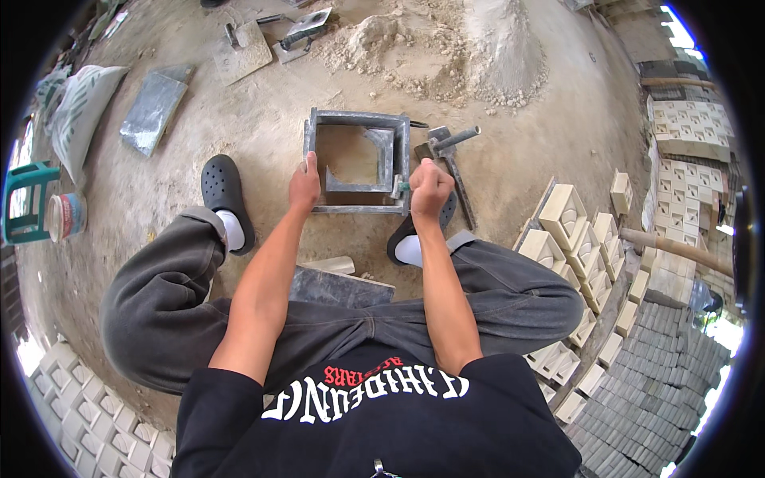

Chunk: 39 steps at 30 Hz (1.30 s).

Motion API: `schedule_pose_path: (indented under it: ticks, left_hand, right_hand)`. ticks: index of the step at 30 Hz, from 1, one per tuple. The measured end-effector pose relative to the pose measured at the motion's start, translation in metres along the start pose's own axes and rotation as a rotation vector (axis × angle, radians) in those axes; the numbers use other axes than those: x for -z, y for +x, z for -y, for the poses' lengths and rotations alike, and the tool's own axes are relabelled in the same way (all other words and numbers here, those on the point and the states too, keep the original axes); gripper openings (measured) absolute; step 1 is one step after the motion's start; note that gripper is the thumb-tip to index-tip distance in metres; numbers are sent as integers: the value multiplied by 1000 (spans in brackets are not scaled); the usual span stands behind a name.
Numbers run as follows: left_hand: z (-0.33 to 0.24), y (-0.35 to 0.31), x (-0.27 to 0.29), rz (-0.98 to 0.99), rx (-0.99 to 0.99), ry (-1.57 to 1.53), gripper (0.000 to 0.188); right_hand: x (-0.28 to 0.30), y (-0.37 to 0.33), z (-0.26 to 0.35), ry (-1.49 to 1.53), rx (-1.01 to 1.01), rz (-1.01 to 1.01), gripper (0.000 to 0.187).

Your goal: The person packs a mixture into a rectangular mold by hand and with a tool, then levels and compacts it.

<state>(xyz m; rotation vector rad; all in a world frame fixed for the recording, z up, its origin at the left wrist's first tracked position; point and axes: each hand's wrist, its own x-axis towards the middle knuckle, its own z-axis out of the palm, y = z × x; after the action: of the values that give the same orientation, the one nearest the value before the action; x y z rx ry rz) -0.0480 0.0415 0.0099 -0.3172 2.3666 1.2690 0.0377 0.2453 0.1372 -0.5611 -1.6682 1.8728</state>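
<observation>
On dusty brown floor, brace square grey metal frame evenly, gripping left wall with left hand, clasping greenish handle at frame's right with right hand.

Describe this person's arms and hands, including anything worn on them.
The left hand and right hand are ungloved; no ring, watch or bracelet shows. Both forearms are bare. The short, loose sleeves are plain black, belonging to a black shirt with white and red lettering across it.
</observation>
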Motion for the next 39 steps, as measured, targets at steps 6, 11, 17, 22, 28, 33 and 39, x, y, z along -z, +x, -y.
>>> schedule_pose_path:
  ticks: [6,11,17,22,28,33,39]
  left_hand:
    - [-15,-8,1,35,61,5,74]
    - [-16,-9,5,58,94,56,73]
    - [-16,-12,7,23,73,48,73]
    - [-11,-7,2,21,84,28,73]
    - [-18,-12,9,28,106,71,74]
    - [-24,-13,8,74,99,82,75]
    - [-22,-12,3,66,106,69,76]
  right_hand:
    - [9,-11,-9,-66,14,-2,43]
    - [0,-15,20,-18,2,1,43]
    - [-2,-9,10,-148,-51,4,41]
    - [-3,-9,-1,-252,26,99,42]
    - [-22,-6,22,-336,7,54,41]
    - [-8,6,0,-482,-41,179,41]
    - [7,-4,-10,-420,5,116,41]
